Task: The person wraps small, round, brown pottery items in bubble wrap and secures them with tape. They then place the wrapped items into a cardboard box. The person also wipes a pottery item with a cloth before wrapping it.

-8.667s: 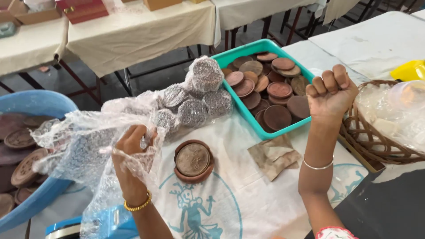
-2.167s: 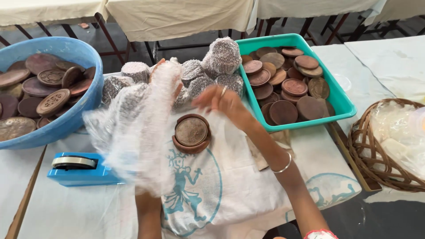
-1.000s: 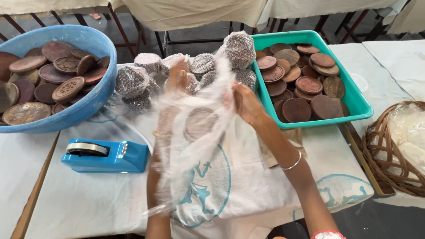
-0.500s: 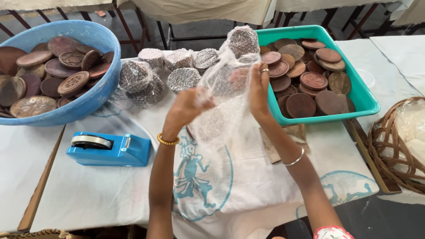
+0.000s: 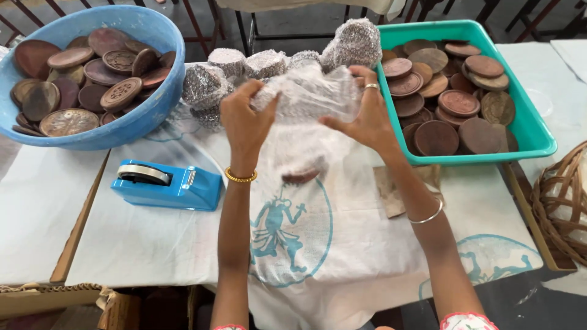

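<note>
Bubble wrap lowered, stretched between both hands, left hand, right hand gripping edges

Head-worn view, steeply down, close

I see a blue basin of brown discs, a teal tray, a blue tape dispenser, and a white cloth with teal figure print

Basin of wooden discs stands far left on the table; tape dispenser sits before it. Wrapped bundles lie between basin and tray. Tray, right, holds more discs. Wicker basket stands right of tray, nearer.
</note>
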